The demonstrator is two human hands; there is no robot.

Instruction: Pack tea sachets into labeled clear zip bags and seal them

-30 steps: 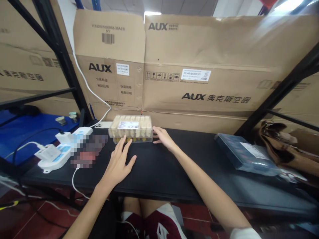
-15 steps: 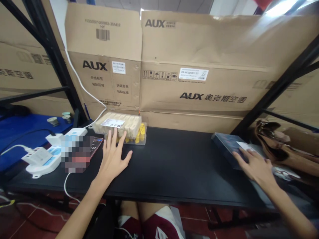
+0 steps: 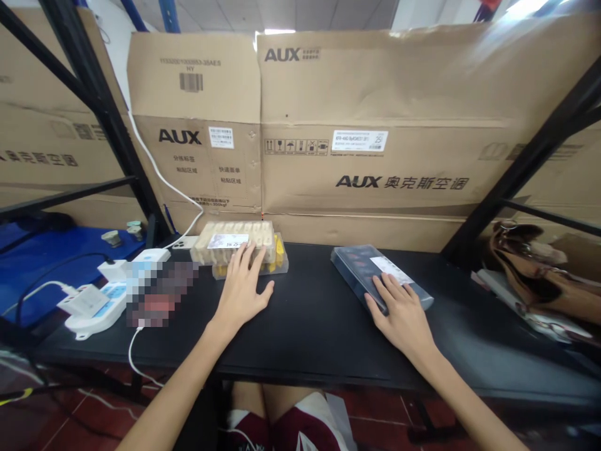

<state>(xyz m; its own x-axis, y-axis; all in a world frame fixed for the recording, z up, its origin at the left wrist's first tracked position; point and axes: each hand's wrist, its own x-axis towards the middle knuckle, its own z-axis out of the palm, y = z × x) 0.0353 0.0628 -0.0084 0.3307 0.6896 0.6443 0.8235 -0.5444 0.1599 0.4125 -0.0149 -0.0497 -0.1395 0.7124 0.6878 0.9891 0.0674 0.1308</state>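
Observation:
My left hand (image 3: 244, 285) rests with spread fingers on the near edge of a clear plastic case (image 3: 201, 246) of cream-coloured pieces, which has a white label. That case lies on top of another clear case (image 3: 282, 260) with yellow pieces inside, partly covered. My right hand (image 3: 401, 310) lies flat, fingers stretched, on the near right part of a dark, see-through-lidded plastic case (image 3: 357, 266) with a white label. What is inside the dark case is hard to make out. Neither hand wraps round its case.
At left a white power strip (image 3: 101, 307) with plugs and cables lies beside a blurred-out phone (image 3: 162, 300). A brown bag (image 3: 530, 275) sits at far right on the black table (image 3: 300, 326). Cardboard sheets (image 3: 375, 94) and black metal posts (image 3: 474, 213) stand behind.
The dark case has slid left across the table under my right hand, away from the brown bag. My left hand and the stacked cases sit slightly further right in view.

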